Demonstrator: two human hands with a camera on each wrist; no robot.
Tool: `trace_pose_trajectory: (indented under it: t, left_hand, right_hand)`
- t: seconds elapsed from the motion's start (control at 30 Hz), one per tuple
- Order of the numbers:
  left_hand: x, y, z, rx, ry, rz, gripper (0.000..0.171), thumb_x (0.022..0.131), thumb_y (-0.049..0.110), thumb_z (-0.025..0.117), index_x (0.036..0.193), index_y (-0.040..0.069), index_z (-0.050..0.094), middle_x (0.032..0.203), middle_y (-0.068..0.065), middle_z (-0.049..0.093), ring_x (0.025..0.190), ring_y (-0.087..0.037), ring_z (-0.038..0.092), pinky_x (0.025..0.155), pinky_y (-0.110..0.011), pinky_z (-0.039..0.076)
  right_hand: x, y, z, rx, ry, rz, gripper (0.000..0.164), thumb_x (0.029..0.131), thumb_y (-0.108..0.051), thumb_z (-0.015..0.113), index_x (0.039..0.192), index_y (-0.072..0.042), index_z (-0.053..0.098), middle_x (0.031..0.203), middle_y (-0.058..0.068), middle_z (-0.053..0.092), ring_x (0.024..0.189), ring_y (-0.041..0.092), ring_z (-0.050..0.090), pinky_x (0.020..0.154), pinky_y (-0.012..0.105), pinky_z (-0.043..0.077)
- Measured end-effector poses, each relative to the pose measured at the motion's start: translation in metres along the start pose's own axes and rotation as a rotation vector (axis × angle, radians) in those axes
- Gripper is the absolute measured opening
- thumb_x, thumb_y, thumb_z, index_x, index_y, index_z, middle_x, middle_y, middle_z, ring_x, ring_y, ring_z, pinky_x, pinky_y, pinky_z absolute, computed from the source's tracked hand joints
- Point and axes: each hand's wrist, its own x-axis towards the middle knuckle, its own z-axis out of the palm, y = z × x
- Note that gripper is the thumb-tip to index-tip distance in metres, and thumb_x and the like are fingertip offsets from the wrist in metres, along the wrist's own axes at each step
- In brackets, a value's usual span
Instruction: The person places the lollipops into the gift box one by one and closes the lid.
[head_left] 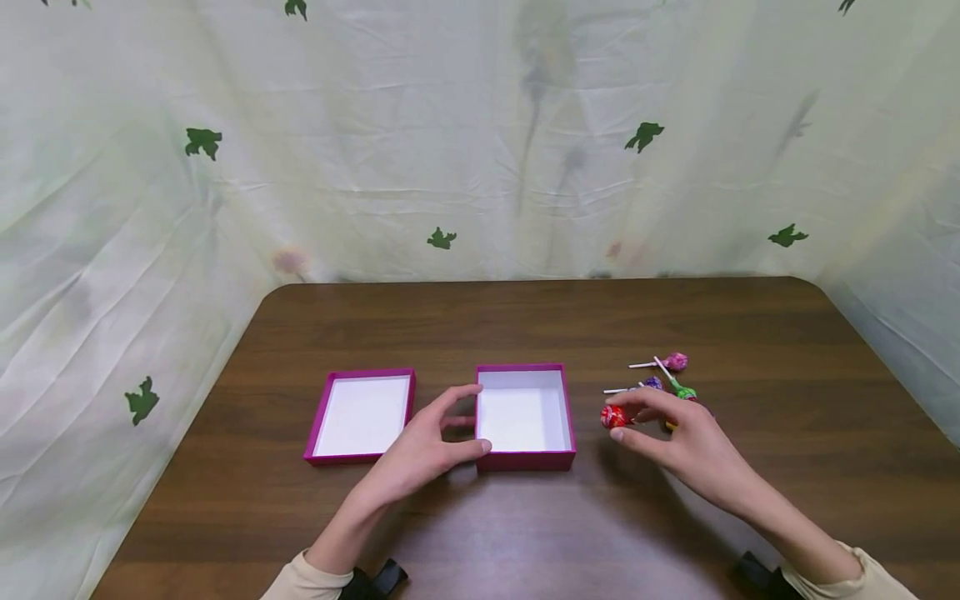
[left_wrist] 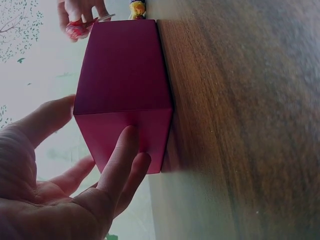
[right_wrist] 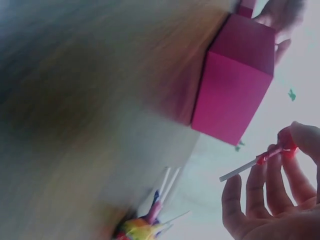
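My right hand (head_left: pixel 690 437) pinches a red-wrapped lollipop (head_left: pixel 613 416) by its head, raised to the right of the magenta box (head_left: pixel 525 460). Its white stick (right_wrist: pixel 239 170) points away from the thumb in the right wrist view. The open-topped box has a white inside, with nothing visible in it. My left hand (head_left: pixel 429 437) rests against the box's left side, its fingers (left_wrist: pixel 120 160) fairly straight along the wall. Behind the right hand lies a small group of lollipops, among them a pink one (head_left: pixel 677 362) and a green one (head_left: pixel 682 390); others are partly hidden.
The box's shallow magenta lid (head_left: pixel 360 417), white side up, lies on the brown wooden table (head_left: pixel 480 325) left of the left hand. A pale curtain (head_left: pixel 480 150) with green leaf shapes hangs behind the table and on both sides.
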Motion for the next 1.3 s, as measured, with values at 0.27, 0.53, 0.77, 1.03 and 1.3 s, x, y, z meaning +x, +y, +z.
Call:
trace_pose_trajectory:
  t: [0.27, 0.53, 0.77, 1.03, 1.3]
  left_hand:
    - [-0.001, 0.001, 0.000, -0.012, -0.007, 0.000, 0.067, 0.084, 0.024, 0.078, 0.143, 0.021, 0.048, 0.147, -0.003, 0.044, 0.119, -0.024, 0.058, 0.091, -0.046, 0.046]
    - [0.000, 0.000, 0.000, -0.014, -0.009, -0.003, 0.066, 0.084, 0.023, 0.078, 0.144, 0.020, 0.048, 0.147, -0.003, 0.044, 0.119, -0.024, 0.058, 0.091, -0.046, 0.046]
    - [0.000, 0.000, 0.000, -0.022, -0.003, -0.016, 0.067, 0.084, 0.024, 0.078, 0.143, 0.021, 0.048, 0.146, -0.004, 0.044, 0.118, -0.025, 0.058, 0.090, -0.046, 0.047]
    - [0.000, -0.001, 0.000, -0.022, 0.001, -0.031, 0.066, 0.083, 0.024, 0.079, 0.142, 0.025, 0.049, 0.145, -0.002, 0.045, 0.117, -0.024, 0.059, 0.089, -0.044, 0.047]
    - [0.001, -0.001, 0.000, -0.024, -0.005, -0.041, 0.066, 0.084, 0.023, 0.078, 0.143, 0.024, 0.048, 0.145, -0.003, 0.045, 0.117, -0.026, 0.059, 0.091, -0.049, 0.047]
  right_hand:
    - [0.008, -0.011, 0.010, 0.162, -0.025, -0.027, 0.026, 0.088, -0.028, 0.076, 0.112, -0.028, 0.067, 0.100, -0.008, 0.070, 0.088, 0.014, 0.065, 0.074, 0.030, 0.052]
    - [0.015, -0.018, 0.022, 0.207, -0.002, -0.069, 0.027, 0.087, -0.023, 0.077, 0.112, -0.026, 0.067, 0.100, -0.008, 0.069, 0.085, 0.015, 0.064, 0.073, 0.030, 0.052]
    - [0.023, -0.028, 0.032, 0.277, -0.008, -0.058, 0.026, 0.087, -0.013, 0.077, 0.110, -0.020, 0.067, 0.099, -0.006, 0.069, 0.083, 0.018, 0.063, 0.078, 0.030, 0.052]
    - [0.036, -0.043, 0.040, 0.300, -0.035, -0.047, 0.024, 0.087, -0.015, 0.077, 0.108, -0.020, 0.067, 0.097, -0.005, 0.068, 0.082, 0.019, 0.063, 0.080, 0.033, 0.051]
    - [0.049, -0.050, 0.049, 0.320, -0.101, -0.065, 0.019, 0.089, -0.025, 0.075, 0.107, -0.025, 0.067, 0.099, -0.006, 0.068, 0.088, 0.019, 0.063, 0.080, 0.036, 0.051]
